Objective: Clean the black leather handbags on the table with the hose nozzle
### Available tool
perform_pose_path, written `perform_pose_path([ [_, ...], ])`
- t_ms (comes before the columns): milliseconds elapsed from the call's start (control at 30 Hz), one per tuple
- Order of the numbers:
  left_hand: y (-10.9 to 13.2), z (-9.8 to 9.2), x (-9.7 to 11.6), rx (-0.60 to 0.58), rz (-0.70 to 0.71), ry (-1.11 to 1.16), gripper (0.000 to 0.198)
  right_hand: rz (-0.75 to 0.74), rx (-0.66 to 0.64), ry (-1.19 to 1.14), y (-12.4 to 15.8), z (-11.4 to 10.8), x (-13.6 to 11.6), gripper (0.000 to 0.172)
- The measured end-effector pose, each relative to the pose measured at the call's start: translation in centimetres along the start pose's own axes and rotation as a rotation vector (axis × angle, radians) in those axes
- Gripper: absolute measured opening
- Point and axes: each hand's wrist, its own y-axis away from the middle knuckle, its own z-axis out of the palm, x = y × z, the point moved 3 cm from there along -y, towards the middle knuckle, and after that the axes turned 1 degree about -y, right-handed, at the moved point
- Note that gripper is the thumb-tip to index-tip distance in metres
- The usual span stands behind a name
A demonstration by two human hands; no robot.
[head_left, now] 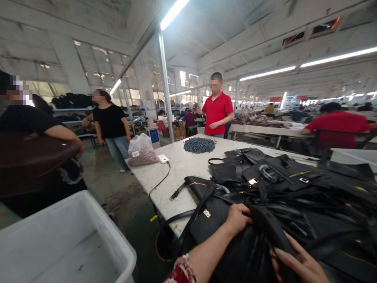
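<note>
A black handbag (250, 247) lies at the near edge of the table, its side toward me. My left hand (239, 218) has its fingers closed on the bag's upper edge. On the right, my right hand (299, 261) grips a raised black edge of the same bag between thumb and fingers; a small dark piece shows near the thumb, too unclear to name. Beside my left hand is a black flap with a gold clasp (207, 213). Black straps hang over the table edge. A large pile of black handbags (282, 177) with gold zips and buckles lies just beyond.
The white table (176, 165) carries a heap of small dark pieces (199, 145), a clear plastic bag (143, 151) and a white device (163, 158) with a cable. A white bin (88, 212) stands at lower left. A person in red (217, 112) stands across the table; two people stand left.
</note>
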Motion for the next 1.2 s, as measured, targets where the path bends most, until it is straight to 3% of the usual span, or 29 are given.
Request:
perform_pose_path([
  [167, 0.3, -0.2, 0.2, -0.002, 0.109, -0.047, 0.019, -0.020, 0.027, 0.026, 0.2, 0.0, -0.5, 0.091],
  [367, 1.5, -1.0, 1.7, 0.008, 0.267, -0.280, 0.012, -0.007, 0.016, 0.055, 1.4, -1.1, -0.3, 0.098],
  [500, 3.0, -1.4, 3.1, -0.081, 0.422, -0.419, 0.021, 0.031, 0.098, 0.114, 2.1, -2.9, -1.4, 0.097],
  [600, 3.7, -1.5, 3.7, -0.134, 0.512, -0.449, 0.024, -0.035, 0.090, 0.114, 3.3, -3.4, -2.5, 0.088],
  [700, 3.5, -1.6, 3.6, -0.139, 0.572, -0.424, 0.029, -0.095, 0.062, 0.115, 4.4, -3.1, -3.0, 0.078],
  [900, 2.6, -1.4, 2.9, -0.113, 0.676, -0.415, 0.030, -0.044, 0.040, 0.153, 5.2, -2.3, -3.0, 0.075],
  [1200, 3.9, -1.4, 3.1, -0.112, 0.647, -0.676, 0.016, 0.079, -0.103, 0.351, 2.8, -0.5, -1.1, 0.079],
])
